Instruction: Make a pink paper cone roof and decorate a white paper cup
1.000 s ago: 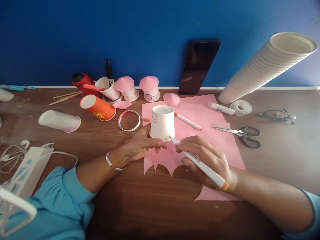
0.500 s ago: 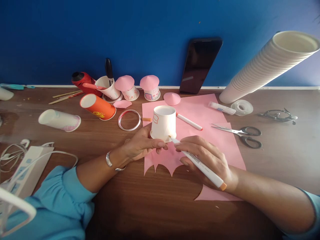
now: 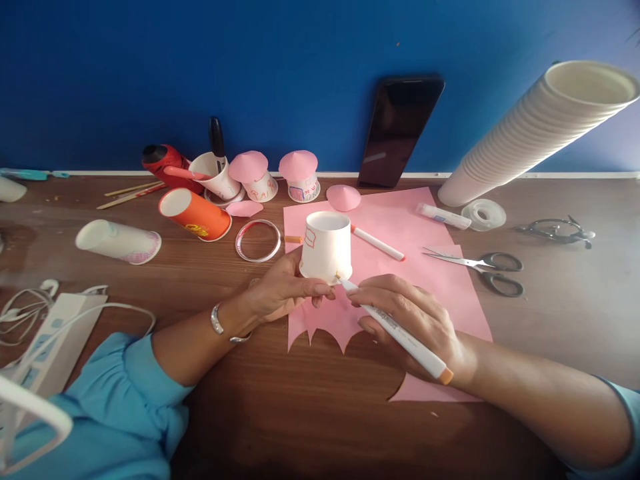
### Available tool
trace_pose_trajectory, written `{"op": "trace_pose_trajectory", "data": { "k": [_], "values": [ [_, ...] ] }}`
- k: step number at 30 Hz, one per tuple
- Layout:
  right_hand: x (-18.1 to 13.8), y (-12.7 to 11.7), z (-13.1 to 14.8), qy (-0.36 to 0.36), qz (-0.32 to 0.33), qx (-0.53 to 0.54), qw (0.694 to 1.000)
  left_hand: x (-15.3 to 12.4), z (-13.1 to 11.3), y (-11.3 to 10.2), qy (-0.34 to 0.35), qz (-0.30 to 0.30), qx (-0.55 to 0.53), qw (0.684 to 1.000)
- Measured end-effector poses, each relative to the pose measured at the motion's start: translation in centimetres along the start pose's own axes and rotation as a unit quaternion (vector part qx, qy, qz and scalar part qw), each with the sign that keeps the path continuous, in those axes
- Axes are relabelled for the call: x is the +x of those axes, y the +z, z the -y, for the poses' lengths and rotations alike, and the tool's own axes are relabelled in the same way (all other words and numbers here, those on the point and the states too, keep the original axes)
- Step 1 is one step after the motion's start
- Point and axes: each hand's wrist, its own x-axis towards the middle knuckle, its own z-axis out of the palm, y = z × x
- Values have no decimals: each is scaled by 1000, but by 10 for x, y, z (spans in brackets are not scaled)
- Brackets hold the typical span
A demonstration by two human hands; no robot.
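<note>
White paper cup point(image 3: 326, 245), upturned, standing on pink sheet point(image 3: 400, 227), mid-desk point(image 3: 280, 413).
Left hand point(image 3: 283, 288) is gripping its rim with closed fingers; right hand point(image 3: 415, 320) is pinching a marker point(image 3: 395, 328), slanting up-left, tip touching the cup's near rim.

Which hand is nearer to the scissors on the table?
Right. The right hand, holding a marker, sits just left of the scissors without touching them. The left hand is farther left, past the upturned paper cup it grips.
</note>
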Motion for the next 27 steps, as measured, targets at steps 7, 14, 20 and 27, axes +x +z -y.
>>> {"op": "trace_pose_trajectory", "data": {
  "k": [7, 14, 20, 27],
  "values": [
    [-2, 2, 0, -14, -6, -6, 1000, 0, -3, 3, 7, 3, 4, 1000],
    [-1, 2, 1, -9, 0, -15, 1000, 1, -2, 2, 13, 11, -5, 1000],
    [-2, -4, 1, -6, -16, 0, 1000, 1, -2, 2, 8, 14, -5, 1000],
    [-1, -4, 0, -5, -6, -2, 1000, 1, -2, 0, 5, 22, -12, 1000]
  ]
}}
